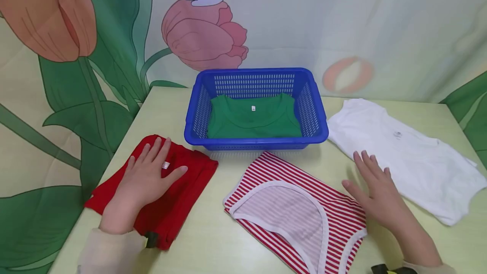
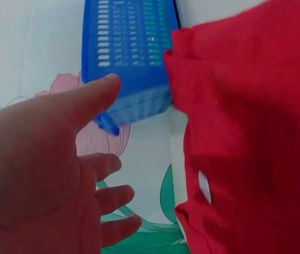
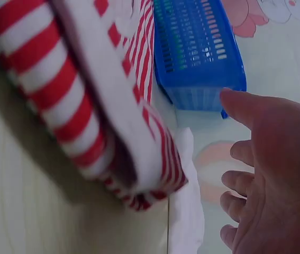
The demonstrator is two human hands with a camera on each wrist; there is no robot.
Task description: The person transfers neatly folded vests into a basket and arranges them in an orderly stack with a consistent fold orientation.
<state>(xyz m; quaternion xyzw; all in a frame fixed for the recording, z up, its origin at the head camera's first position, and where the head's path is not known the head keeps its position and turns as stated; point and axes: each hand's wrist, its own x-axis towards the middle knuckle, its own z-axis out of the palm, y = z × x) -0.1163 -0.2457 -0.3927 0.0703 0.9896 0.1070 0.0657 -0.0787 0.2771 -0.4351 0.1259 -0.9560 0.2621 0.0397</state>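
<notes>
In the head view, my left hand (image 1: pixel 146 179) hovers over a folded red garment (image 1: pixel 190 181) with a small white label, its fingers extended and holding nothing. The left wrist view shows a gap between that palm and the red cloth (image 2: pixel 255 132). My right hand (image 1: pixel 376 198) is held with fingers spread, between a red-and-white striped garment (image 1: pixel 289 172) and a white T-shirt (image 1: pixel 403 151). It grips nothing. White trim edges the striped garment's openings; in the right wrist view its folded edge (image 3: pixel 155 174) lies left of the hand.
A blue plastic basket (image 1: pixel 256 141) stands at the back of the pale table (image 1: pixel 201 231), with a folded green garment (image 1: pixel 255 119) inside. Behind the table hangs a curtain (image 1: pixel 304 20) printed with tulips and a white animal. Cream sleeves (image 1: pixel 110 250) cover the forearms.
</notes>
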